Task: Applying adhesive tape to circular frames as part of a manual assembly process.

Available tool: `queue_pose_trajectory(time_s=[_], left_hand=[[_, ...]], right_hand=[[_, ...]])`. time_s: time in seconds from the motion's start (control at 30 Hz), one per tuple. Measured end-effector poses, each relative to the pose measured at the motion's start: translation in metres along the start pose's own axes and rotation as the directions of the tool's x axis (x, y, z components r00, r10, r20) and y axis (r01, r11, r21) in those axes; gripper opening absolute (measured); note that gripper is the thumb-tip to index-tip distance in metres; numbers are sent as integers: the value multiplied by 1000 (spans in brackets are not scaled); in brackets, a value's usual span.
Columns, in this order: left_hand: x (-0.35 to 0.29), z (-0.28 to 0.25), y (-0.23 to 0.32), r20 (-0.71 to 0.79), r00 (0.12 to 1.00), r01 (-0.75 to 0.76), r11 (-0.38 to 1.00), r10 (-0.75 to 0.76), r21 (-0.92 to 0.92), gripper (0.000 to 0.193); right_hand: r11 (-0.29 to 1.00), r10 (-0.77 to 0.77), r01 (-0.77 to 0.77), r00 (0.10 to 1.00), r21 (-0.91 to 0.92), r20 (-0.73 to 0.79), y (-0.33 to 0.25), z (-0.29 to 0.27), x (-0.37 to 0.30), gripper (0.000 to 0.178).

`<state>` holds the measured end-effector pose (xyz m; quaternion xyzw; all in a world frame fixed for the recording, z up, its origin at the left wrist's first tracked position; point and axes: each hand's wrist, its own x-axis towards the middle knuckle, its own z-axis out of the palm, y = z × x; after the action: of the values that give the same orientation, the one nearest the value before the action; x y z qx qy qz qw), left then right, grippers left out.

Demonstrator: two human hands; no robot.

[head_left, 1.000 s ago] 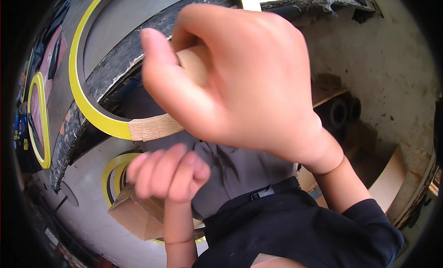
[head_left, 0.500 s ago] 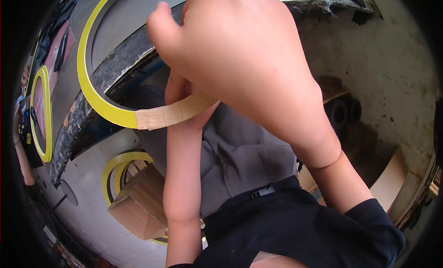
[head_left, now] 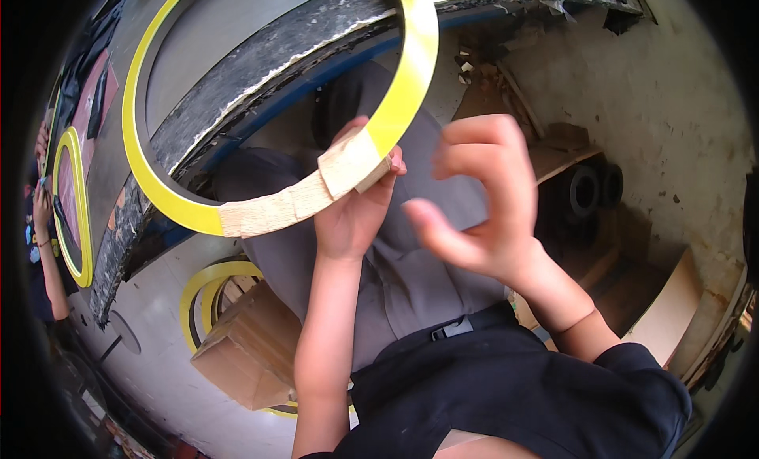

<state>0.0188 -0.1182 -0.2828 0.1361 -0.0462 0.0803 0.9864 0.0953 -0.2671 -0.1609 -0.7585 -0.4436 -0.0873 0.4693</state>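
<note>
A large yellow ring (head_left: 139,135) with a dark inner wall stands tilted in front of me. Tan crepe-like tape (head_left: 273,211) covers a stretch of its lower edge in overlapping pieces. From below and behind, my left hand (head_left: 348,222) grips the ring at the taped lower right part, its palm partly hidden by it. One short tape end sticks out by my fingertips. My right hand (head_left: 494,198) is held apart from the ring, to its right, with thumb and bent fingers spread and nothing between them.
A worn dark-edged worktable (head_left: 245,87) lies behind the ring. Another yellow ring (head_left: 83,245) is at far left beside another person's arm (head_left: 54,281). Below left, a cardboard box (head_left: 253,340) stands near more yellow rings (head_left: 190,309). Dark rolls (head_left: 583,192) sit by the right wall.
My right hand has come down and back from over the ring, uncovering its right side and the taped stretch. My left hand shows farther right along the ring, still holding it.
</note>
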Motion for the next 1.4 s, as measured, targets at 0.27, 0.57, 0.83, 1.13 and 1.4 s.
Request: queue_pose_trajectory(time_s=[0.27,0.57,0.83,1.13,1.4], left_hand=[[-35,22,4,-222,975,76,974,-27,214,67],[-52,122,48,587,797,-138,-905,139,402,32],[3,130,79,480,877,-241,-894,-34,377,40],[1,119,97,499,866,-263,-868,-20,422,36],[1,118,96,480,875,-239,-812,57,532,30]], right_hand=[[998,-3,-2,997,65,75,8,33,-10,49],[992,93,-99,993,75,79,9,19,-20,23],[985,90,-102,992,141,89,17,27,-28,26],[990,2,3,999,140,-33,-12,11,-11,29],[994,-82,96,976,60,-203,-22,19,33,28]])
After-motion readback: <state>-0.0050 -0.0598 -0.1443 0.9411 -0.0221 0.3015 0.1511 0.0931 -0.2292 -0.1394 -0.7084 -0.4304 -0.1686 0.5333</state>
